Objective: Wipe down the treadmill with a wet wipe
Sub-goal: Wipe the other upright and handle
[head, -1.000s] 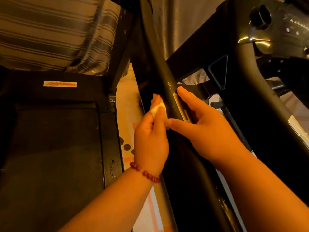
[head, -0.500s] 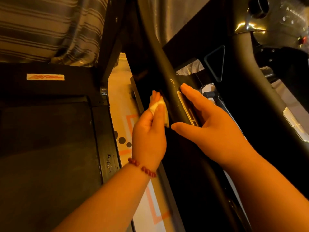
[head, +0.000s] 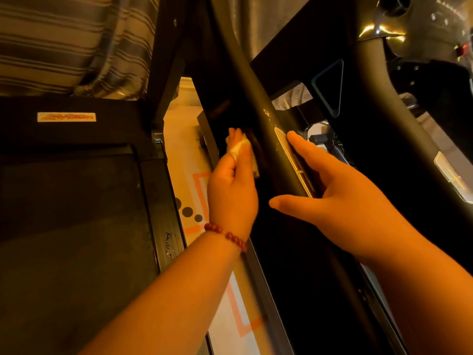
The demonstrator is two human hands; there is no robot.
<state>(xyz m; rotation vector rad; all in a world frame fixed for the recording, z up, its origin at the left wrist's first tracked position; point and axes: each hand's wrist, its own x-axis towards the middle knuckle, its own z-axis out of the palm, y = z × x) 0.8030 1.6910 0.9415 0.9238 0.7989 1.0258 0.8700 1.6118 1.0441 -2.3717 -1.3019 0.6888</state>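
the left hand (head: 231, 198) pinches a bunched wipe (head: 240, 149) between thumb and fingertips and presses it on the shadowed face of a dark sloped post (head: 256, 98). the right hand (head: 340, 198) grasps nothing: its fingers lie straight along a pale plate (head: 291, 160) on the post's other side, with the thumb spread toward 9 o'clock.

the step in hand looks like wiping this post. it would go best in long strokes along the slope, up toward 11 o'clock and down toward 5, each one overlapping the last. the flat right hand can steady the post against the push. the pale specks on the post at 12 o'clock of the plate probably want a firmer pass. the wad is small, so turning it to a fresh face should help. the plate's raised edge and the slots in its lower part could snag the wipe — better to go round them gently.

room is tight. at 9 o'clock of the left hand only a narrow strip of floor (head: 186, 155) parts the post from the side rail (head: 160, 206) of the treadmill (head: 76, 139), so the elbow has little swing that way. up toward 12 the post runs bare. down toward 5 the right thumb lies across the stroke's path and would need to lift. at 3 o'clock a second bar (head: 378, 98) stands apart from the post — the gap between them is cluttered and dim, and i cannot make out what is in it.
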